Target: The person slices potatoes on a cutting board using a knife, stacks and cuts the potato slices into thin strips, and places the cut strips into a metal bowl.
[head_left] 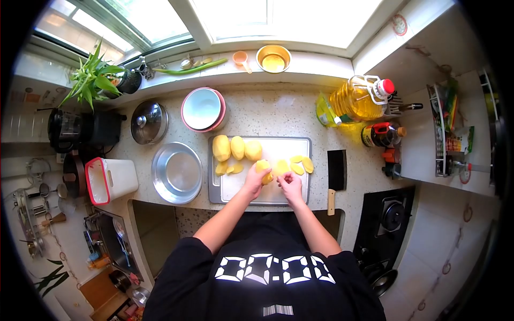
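Near the front of the white cutting board [241, 190], my left hand [256, 181] is wrapped round a peeled potato piece [262, 165]. Just to its right, my right hand [290, 185] has its fingers pinched together by a potato slice [281, 167]; whatever they hold is too small to make out. Several peeled potatoes [221, 148] line the board's upper left, with smaller pieces [234, 168] below them. More flat slices [307, 164] lie at the board's right side. A cleaver [337, 174] rests on the counter to the right of the board.
Left of the board are a metal basin [176, 173], stacked bowls [201, 108], a lidded pan [149, 122] and a white bin [120, 180]. An oil jug [356, 100] and a dark sauce bottle [378, 135] stand at the back right. The stove [383, 224] is at the right.
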Available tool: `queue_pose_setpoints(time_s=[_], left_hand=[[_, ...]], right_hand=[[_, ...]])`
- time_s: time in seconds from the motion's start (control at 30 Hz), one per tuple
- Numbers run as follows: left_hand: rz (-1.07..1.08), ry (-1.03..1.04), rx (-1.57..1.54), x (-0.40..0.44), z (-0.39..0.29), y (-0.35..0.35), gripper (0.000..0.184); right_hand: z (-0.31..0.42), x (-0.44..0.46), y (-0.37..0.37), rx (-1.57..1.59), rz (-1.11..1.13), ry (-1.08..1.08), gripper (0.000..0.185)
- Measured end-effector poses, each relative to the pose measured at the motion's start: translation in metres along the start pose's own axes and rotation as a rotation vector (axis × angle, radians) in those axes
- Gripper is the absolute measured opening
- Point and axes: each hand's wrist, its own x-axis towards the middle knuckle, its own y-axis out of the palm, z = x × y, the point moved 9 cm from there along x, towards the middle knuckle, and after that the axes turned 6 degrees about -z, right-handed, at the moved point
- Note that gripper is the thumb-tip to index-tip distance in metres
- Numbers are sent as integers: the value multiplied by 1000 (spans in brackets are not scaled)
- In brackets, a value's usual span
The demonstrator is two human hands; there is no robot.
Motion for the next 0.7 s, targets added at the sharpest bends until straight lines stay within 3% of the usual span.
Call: queue_pose_setpoints(time_s=[0.1,0.2,0.23,0.33,0.57,0.67,0.7], left_hand=[[-46,87,38,10,4,-18,36],[-70,113,98,7,-2,-25,32],[-73,98,99,6,-2,-24,32],[-68,66,69,6,-1,-20,32],[-10,112,53,7,-5,1,31],[11,136,81,12,-3,2,32],[-3,143,88,10,-5,4,31]], right_hand=[[-5,-5,24,10,79,42,20],[23,-8,23,-663,-40,-371,36],[29,-9,15,-687,-148,-366,51],[47,-6,-2,-842,-328,-346,51],[52,8,3,-902,-301,-337,42],[52,8,10,-983,-294,-444,38],[43,12,6,-826,-260,-351,35]])
